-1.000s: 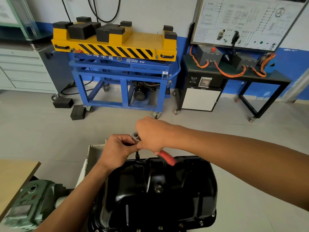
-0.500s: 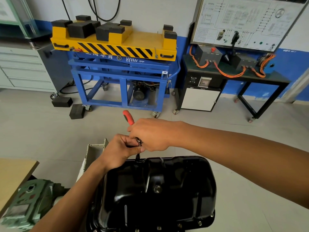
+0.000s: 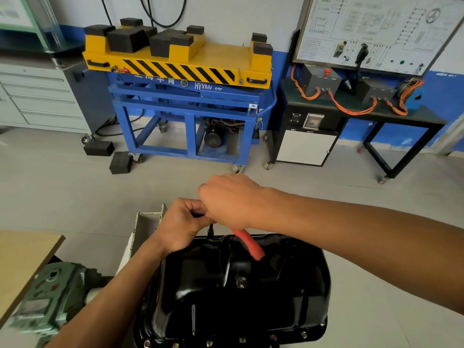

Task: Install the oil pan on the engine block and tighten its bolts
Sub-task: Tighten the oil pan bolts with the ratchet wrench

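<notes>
A glossy black oil pan (image 3: pixel 238 292) lies bottom-up in front of me, with several bolts (image 3: pixel 242 339) along its near flange and a drain plug (image 3: pixel 241 282) in the middle. My right hand (image 3: pixel 231 199) grips a ratchet wrench with a red handle (image 3: pixel 249 244); the handle points toward me over the pan. My left hand (image 3: pixel 182 223) is closed around the ratchet's head, above a black socket extension (image 3: pixel 210 229) that stands on the pan's far flange. The bolt under the socket is hidden.
A green machine housing (image 3: pixel 50 297) and a wooden tabletop (image 3: pixel 22 254) lie at the left. A white metal bracket (image 3: pixel 140 229) stands behind the pan. Across the grey floor stand a blue and yellow lift cart (image 3: pixel 183 96), rubber blocks (image 3: pixel 120 162) and a black trainer bench (image 3: pixel 351 111).
The red handle pointed away from me half a second ago; my right hand has swung it back toward me over the pan. My left hand has stayed on the ratchet head.
</notes>
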A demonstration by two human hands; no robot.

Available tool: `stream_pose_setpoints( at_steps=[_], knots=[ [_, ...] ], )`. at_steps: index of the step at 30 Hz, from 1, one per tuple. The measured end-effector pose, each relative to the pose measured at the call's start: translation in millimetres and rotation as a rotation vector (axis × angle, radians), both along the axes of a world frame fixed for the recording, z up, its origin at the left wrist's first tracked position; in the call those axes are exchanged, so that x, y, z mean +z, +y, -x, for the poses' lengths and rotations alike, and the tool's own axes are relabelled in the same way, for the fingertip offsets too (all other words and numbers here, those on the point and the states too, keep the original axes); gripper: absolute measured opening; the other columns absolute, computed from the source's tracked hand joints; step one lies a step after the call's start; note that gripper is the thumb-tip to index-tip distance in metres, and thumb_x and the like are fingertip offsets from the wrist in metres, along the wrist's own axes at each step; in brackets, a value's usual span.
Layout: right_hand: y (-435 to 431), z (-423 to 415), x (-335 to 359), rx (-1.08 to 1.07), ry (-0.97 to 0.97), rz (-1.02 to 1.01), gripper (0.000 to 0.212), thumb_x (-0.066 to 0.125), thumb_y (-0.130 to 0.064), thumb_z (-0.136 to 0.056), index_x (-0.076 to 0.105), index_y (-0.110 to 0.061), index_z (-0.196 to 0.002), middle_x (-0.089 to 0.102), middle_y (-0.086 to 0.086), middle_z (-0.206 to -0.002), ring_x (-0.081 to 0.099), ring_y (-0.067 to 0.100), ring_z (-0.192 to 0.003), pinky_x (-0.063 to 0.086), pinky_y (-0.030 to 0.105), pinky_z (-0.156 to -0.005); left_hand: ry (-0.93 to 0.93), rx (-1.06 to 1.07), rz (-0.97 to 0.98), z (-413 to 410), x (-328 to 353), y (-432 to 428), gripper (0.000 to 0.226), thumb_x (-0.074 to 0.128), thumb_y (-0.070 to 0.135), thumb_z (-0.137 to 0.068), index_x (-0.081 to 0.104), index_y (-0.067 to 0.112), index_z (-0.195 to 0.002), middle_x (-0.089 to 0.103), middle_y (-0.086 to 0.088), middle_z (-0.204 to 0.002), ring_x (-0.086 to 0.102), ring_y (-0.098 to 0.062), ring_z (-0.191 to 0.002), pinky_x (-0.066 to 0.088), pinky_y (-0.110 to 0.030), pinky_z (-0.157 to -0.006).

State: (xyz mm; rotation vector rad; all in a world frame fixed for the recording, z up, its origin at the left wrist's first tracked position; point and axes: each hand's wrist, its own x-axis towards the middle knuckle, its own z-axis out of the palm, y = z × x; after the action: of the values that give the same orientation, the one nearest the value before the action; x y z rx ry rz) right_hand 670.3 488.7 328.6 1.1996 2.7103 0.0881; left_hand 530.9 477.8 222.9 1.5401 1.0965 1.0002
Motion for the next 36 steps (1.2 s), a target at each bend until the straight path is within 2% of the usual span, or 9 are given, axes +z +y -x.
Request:
stream_pose_setpoints(
  at_steps=[7, 11, 13, 16, 20, 23, 27, 30, 36],
  knots=[
    [5, -7, 4, 0.05, -0.131, -0.033, 0.039, 0.062, -0.003, -0.088, 0.033, -0.019, -0.068, 0.03, 0.0, -0.069, 0.031, 0.017, -0.056, 0.025, 0.03, -0.048, -0.002, -0.023, 0.039, 0, -4, 2, 0.015, 0.074, 0.003, -0.085, 0.074, -0.01, -0.093, 0.075, -0.023, -0.097, 0.066, -0.046, -0.103, 0.051, -0.052, -0.1],
    [20, -15, 5, 0.109, -0.083, -0.029, 0.032, 0.055, 0.003, -0.084, 0.043, -0.019, -0.064, 0.038, 0.001, -0.066, 0.048, 0.028, -0.067, 0.031, 0.033, -0.052, 0.002, 0.006, 0.056, -2, -3, 2, 0.011, 0.074, 0.001, -0.084, 0.076, -0.007, -0.092, 0.077, -0.016, -0.092, 0.072, -0.033, -0.096, 0.053, -0.047, -0.1],
    [29, -20, 1, 0.184, -0.03, 0.066, 0.031, 0.055, 0.008, -0.081, 0.069, -0.019, -0.087, 0.064, 0.006, -0.091, 0.061, 0.031, -0.091, 0.042, 0.035, -0.058, 0.019, 0.008, 0.053, -2, -4, 3, 0.012, 0.075, 0.002, -0.083, 0.076, -0.007, -0.091, 0.077, -0.015, -0.091, 0.073, -0.028, -0.094, 0.054, -0.043, -0.099],
    [34, -25, -3, 0.252, 0.043, 0.189, 0.048, 0.057, 0.007, -0.083, 0.07, -0.021, -0.12, 0.056, 0.005, -0.14, 0.055, 0.027, -0.121, 0.05, 0.043, -0.086, 0.022, 0.012, 0.041, -1, -4, 2, 0.014, 0.076, 0.004, -0.082, 0.076, -0.007, -0.09, 0.077, -0.017, -0.091, 0.071, -0.035, -0.096, 0.054, -0.039, -0.098],
    [40, -29, -1, 0.194, 0.011, 0.2, 0.023, 0.071, -0.028, -0.09, 0.068, -0.019, -0.111, 0.067, 0.002, -0.101, 0.061, 0.024, -0.095, 0.051, 0.04, -0.073, 0.039, 0.033, 0.041, -1, -3, 2, 0.013, 0.076, 0.008, -0.084, 0.077, -0.005, -0.089, 0.076, -0.019, -0.09, 0.07, -0.038, -0.094, 0.054, -0.045, -0.096],
    [37, -29, 3, 0.104, -0.029, 0.114, 0.043, 0.067, -0.057, -0.086, 0.066, -0.015, -0.078, 0.055, -0.002, -0.063, 0.054, 0.019, -0.061, 0.038, 0.029, -0.049, 0.063, 0.047, 0.041, -2, -4, 2, 0.012, 0.076, 0.007, -0.085, 0.076, -0.005, -0.085, 0.074, -0.023, -0.087, 0.069, -0.036, -0.086, 0.053, -0.045, -0.091],
    [25, -24, -2, -0.019, 0.031, 0.208, 0.056, 0.058, -0.054, -0.094, 0.048, -0.016, -0.055, 0.05, 0.002, -0.05, 0.051, 0.02, -0.048, 0.036, 0.031, -0.047, 0.065, 0.048, 0.039, 0, -5, 2, 0.004, 0.076, 0.004, -0.085, 0.078, 0.005, -0.082, 0.078, -0.009, -0.083, 0.073, -0.021, -0.085, 0.055, -0.025, -0.084],
    [19, -17, 0, -0.11, 0.026, 0.297, 0.053, 0.054, -0.045, -0.099, 0.053, -0.021, -0.052, 0.049, -0.002, -0.031, 0.066, 0.025, -0.051, 0.053, 0.033, -0.055, 0.067, 0.047, 0.036, 1, -6, 2, 0.006, 0.076, 0.005, -0.085, 0.077, 0.0, -0.082, 0.076, -0.015, -0.083, 0.068, -0.019, -0.081, 0.055, -0.04, -0.087],
    [29, -18, 5, 0.011, -0.088, 0.17, 0.025, 0.067, -0.032, -0.093, 0.06, -0.014, -0.078, 0.055, 0.0, -0.069, 0.058, 0.022, -0.068, 0.043, 0.033, -0.055, 0.075, 0.021, 0.036, 0, -5, 3, 0.011, 0.075, 0.006, -0.085, 0.077, -0.004, -0.086, 0.077, -0.014, -0.086, 0.069, -0.015, -0.084, 0.056, -0.035, -0.087]
  ],
)
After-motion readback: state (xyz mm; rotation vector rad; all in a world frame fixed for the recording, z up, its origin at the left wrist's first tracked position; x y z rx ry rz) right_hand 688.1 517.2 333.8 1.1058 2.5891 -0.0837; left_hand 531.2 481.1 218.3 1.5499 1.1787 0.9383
